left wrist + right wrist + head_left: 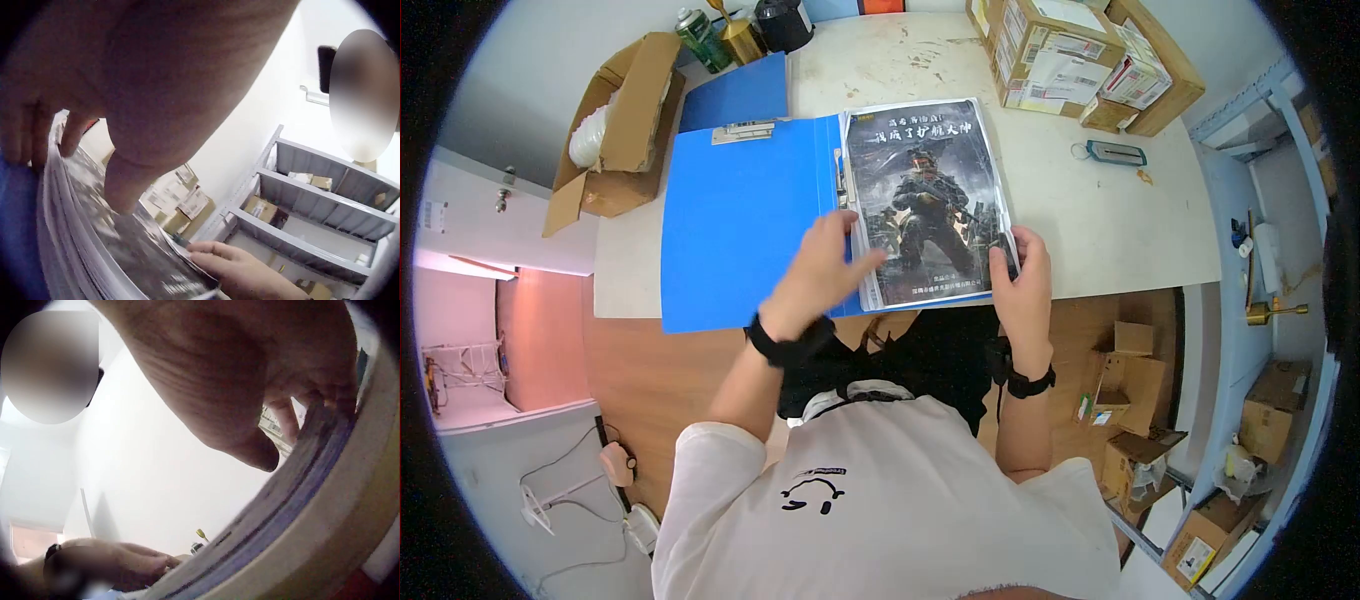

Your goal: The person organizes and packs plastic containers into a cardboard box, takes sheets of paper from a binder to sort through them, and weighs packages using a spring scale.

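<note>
A blue ring binder [745, 215] lies spread flat at the desk's front edge, its cover turned to the left. On its right side sits a thick stack of clear-sleeved sheets [930, 200], topped by a dark poster of an armoured soldier with a gun. My left hand [815, 270] is over the binding side of the stack, fingers by the metal rings [841, 170] and thumb reaching across the lower left of the poster. At the lower right edge, my right hand [1025, 290] grips the stack, thumb on top and fingers along the side.
Behind the cover are a second blue folder [735, 95] and a spray can [702, 40]. An open carton [625, 135] stands at the left, taped boxes [1055, 55] at the back right. A teal tool [1115, 153] lies on the right of the white desk [1140, 220].
</note>
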A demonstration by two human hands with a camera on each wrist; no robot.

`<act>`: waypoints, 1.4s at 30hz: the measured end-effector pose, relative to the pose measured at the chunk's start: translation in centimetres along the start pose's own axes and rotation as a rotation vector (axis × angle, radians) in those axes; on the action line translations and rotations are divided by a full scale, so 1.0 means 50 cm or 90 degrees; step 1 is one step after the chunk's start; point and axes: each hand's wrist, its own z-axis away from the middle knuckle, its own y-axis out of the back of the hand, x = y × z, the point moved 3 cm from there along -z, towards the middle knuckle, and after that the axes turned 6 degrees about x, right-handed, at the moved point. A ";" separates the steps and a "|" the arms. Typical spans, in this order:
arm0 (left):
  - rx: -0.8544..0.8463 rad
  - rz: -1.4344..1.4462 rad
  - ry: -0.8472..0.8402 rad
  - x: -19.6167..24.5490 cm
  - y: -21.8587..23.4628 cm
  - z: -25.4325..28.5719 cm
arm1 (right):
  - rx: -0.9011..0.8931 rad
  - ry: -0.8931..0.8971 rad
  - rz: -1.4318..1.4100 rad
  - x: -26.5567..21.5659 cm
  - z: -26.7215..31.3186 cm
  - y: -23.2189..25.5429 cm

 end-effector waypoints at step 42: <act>-0.047 -0.219 -0.206 -0.015 -0.005 0.134 | -0.248 -0.633 -0.359 0.063 0.165 0.200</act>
